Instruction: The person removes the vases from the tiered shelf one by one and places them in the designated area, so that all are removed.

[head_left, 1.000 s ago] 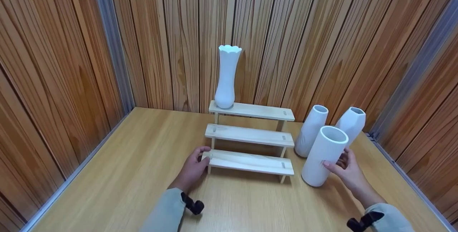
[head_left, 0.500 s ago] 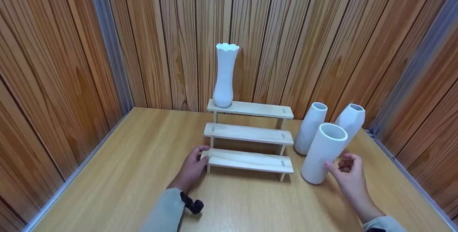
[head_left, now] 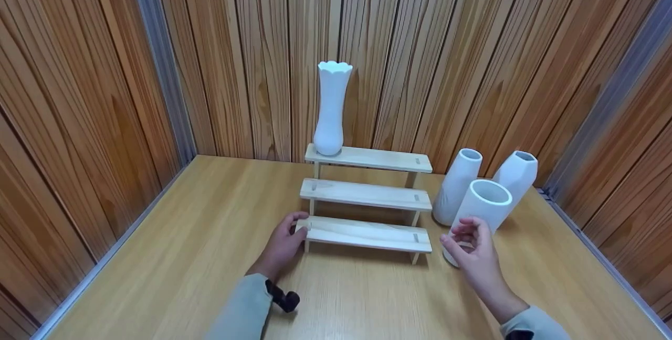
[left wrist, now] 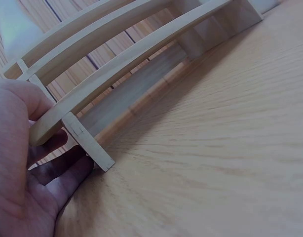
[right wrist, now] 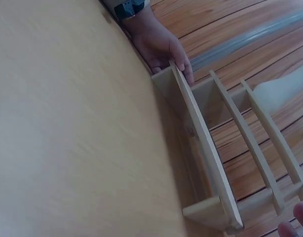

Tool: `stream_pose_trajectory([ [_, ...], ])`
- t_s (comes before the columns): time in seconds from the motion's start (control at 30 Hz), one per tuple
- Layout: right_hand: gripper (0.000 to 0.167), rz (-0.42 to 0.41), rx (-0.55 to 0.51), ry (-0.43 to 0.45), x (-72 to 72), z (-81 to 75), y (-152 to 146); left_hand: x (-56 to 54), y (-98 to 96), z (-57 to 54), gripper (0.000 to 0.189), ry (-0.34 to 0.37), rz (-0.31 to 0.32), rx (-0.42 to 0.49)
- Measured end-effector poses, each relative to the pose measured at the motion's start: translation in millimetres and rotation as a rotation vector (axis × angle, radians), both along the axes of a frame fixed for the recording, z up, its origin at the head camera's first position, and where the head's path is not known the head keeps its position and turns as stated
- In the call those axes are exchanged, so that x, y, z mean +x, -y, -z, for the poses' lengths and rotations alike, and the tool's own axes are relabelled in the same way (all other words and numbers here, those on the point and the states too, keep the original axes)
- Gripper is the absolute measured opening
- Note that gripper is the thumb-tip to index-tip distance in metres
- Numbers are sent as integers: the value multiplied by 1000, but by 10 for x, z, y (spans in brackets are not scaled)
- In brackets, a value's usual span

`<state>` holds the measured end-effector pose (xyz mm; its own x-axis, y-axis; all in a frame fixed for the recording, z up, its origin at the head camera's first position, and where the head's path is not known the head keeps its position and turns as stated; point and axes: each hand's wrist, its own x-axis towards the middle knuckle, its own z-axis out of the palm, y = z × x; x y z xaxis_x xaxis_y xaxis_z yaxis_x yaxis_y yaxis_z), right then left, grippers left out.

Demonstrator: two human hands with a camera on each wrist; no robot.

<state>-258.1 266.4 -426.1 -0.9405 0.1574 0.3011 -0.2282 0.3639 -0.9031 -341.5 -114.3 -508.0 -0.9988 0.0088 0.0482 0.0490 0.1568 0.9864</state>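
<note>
A three-tier wooden display stand stands mid-table. My left hand grips the left end of its lowest shelf; the left wrist view has the thumb over the board and fingers beneath it. A white vase with a scalloped rim is upright at the left of the top shelf. My right hand, fingers loosely bent and nothing between them, overlaps the front of a white cylindrical vase in the head view, hiding its middle. Only fingertips of that hand show in the right wrist view.
Behind the cylindrical vase stand a tapered white vase and a faceted white vase. Wood-plank walls close in the back and both sides of the table.
My right hand has come off the cylindrical vase's right side and moved left across its front. The left hand has kept its grip on the stand; the vases have stayed in place.
</note>
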Motion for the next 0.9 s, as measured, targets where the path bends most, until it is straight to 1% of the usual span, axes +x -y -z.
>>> stream_pose_trajectory([
  [0.07, 54, -33, -4, -25, -42, -16, 74, 0, -3, 7, 32, -17, 6, 9],
  [0.27, 62, -121, 21, 13, -196, -144, 264, -12, -6, 17, 31, 3, 0, -1],
  [0.4, 68, -188, -22, 16, -318, -254, 385, -10, -8, -2, 31, 7, -4, 2],
  [0.53, 72, -245, -53, 9, -456, -352, 499, -10, -8, -15, 31, 29, -14, -7],
  [0.67, 75, -270, -38, 4, -595, -434, 593, -18, -14, -5, 30, 33, -14, -12],
  [0.8, 75, -282, -14, -43, -747, -518, 681, -22, -14, 6, 30, 28, -11, -9],
  [0.9, 73, -299, -16, -76, -869, -583, 749, -21, -17, 9, 31, 26, -7, -2],
])
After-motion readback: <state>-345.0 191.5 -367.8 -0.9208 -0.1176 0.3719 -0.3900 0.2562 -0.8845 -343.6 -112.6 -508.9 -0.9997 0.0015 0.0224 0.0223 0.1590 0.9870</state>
